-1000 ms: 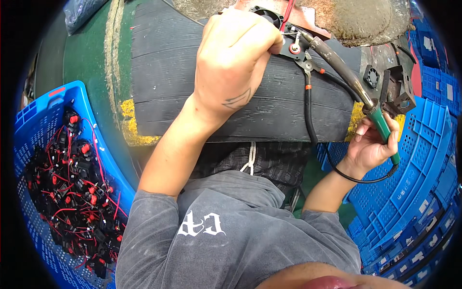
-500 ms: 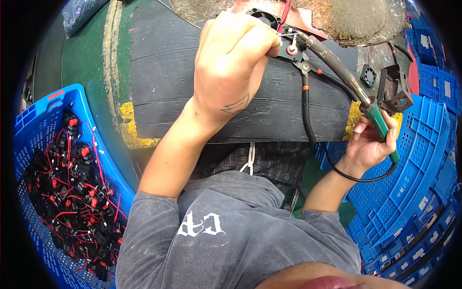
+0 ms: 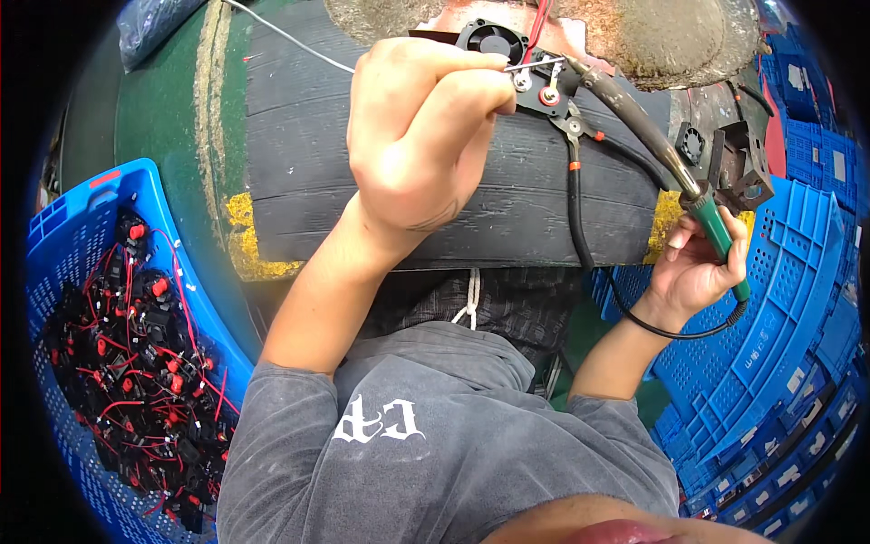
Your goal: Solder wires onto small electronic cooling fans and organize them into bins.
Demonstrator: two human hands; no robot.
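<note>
My left hand (image 3: 421,136) is closed in a pinch on a thin silvery solder wire (image 3: 536,64). The wire's end reaches the tip of the soldering iron (image 3: 648,136). My right hand (image 3: 702,263) is wrapped round the iron's green handle, with its black cord hanging below. Under the tip sits a black part (image 3: 542,95) with two round metal terminals, one ringed red. Beside it, partly behind my left hand, is a small black fan (image 3: 494,41) with red wires (image 3: 538,20). Pliers (image 3: 575,127) with black handles lie against the part.
A blue crate (image 3: 145,181) full of black parts with red wires stands at left. Blue crates (image 3: 770,281) are stacked at right. A metal bracket (image 3: 739,168) and another small fan (image 3: 691,143) lie right of the black board (image 3: 317,154). A worn brown slab (image 3: 671,36) is at the back.
My left hand has shifted slightly left, uncovering more of the fan and a second terminal. The grey wire behind it shows more. The iron has hardly moved.
</note>
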